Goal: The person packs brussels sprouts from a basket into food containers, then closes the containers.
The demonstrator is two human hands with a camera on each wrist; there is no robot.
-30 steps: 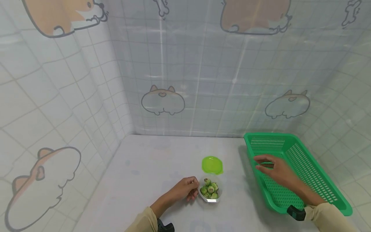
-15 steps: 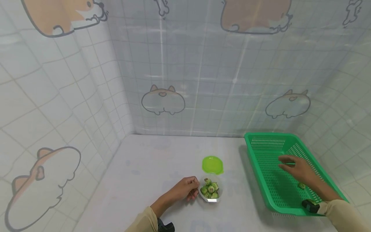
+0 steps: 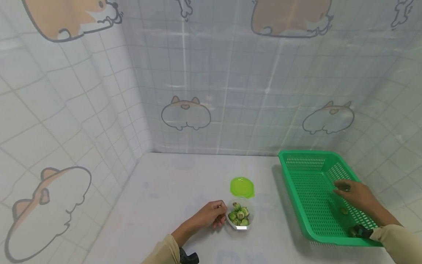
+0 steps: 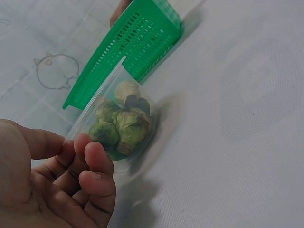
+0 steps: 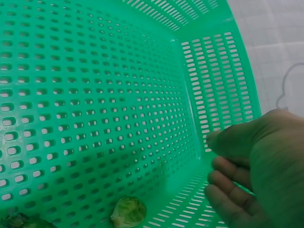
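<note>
In the head view, a small clear plastic container (image 3: 240,228) holds several Brussels sprouts (image 3: 240,214). My left hand (image 3: 211,214) is at its left side, and in the left wrist view the thumb and a finger pinch its rim (image 4: 102,88). Over the right part of the green plastic basket (image 3: 296,205) is my right hand (image 3: 356,196), its thumb and fingers apart. Nothing shows between them in the right wrist view. One Brussels sprout (image 5: 128,212) lies on the basket floor there, and a darker one (image 5: 23,221) is cut off by the lower left edge.
A lime green lid (image 3: 242,187) lies on the white table (image 3: 171,183) just behind the container. The basket stands at the table's right side. Sheets with a grid and cartoon dogs (image 3: 185,113) wall in the left, back and right.
My right hand has moved right, from the basket's left rim to its right part. A sprout on the basket floor has come into sight. The left hand and container stay put.
</note>
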